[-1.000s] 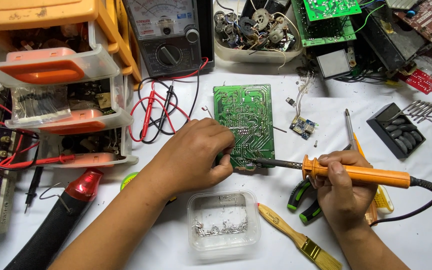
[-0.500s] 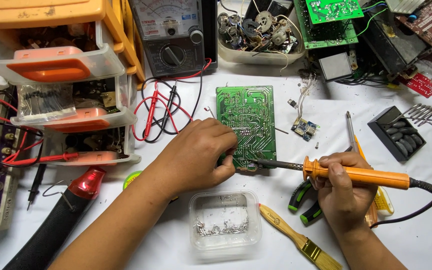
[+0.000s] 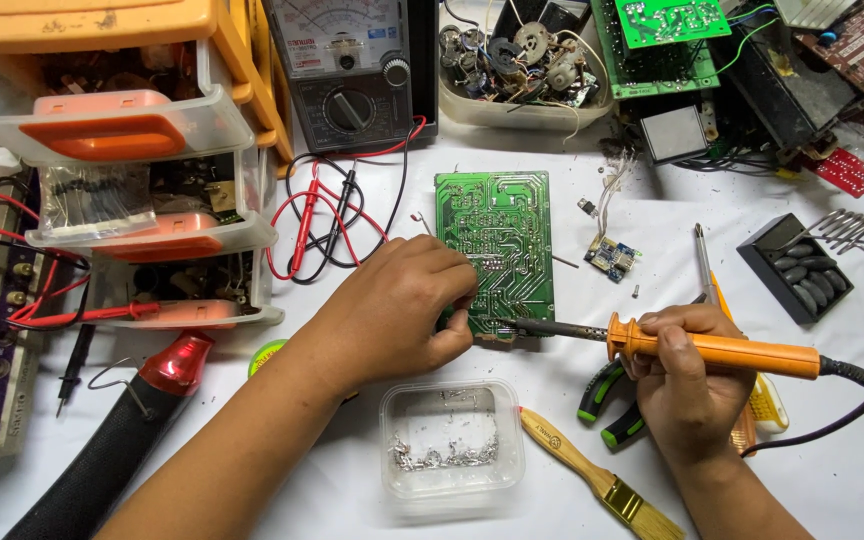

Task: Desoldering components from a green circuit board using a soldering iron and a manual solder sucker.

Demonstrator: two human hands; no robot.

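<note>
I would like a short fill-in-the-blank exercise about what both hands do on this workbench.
1. The right hand holds a soldering iron with an ____ handle.
2. The left hand steadies the ____ circuit board.
3. The clear tub of solder scraps lies ____ the two forearms.

Missing words: orange; green; between

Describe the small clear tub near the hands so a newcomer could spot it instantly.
Start at the green circuit board in the middle of the white table. Just below it, between the two forearms, sits the clear plastic tub. Unlike the wooden-handled brush to its right, it is square, see-through and holds silvery metal scraps.
</note>
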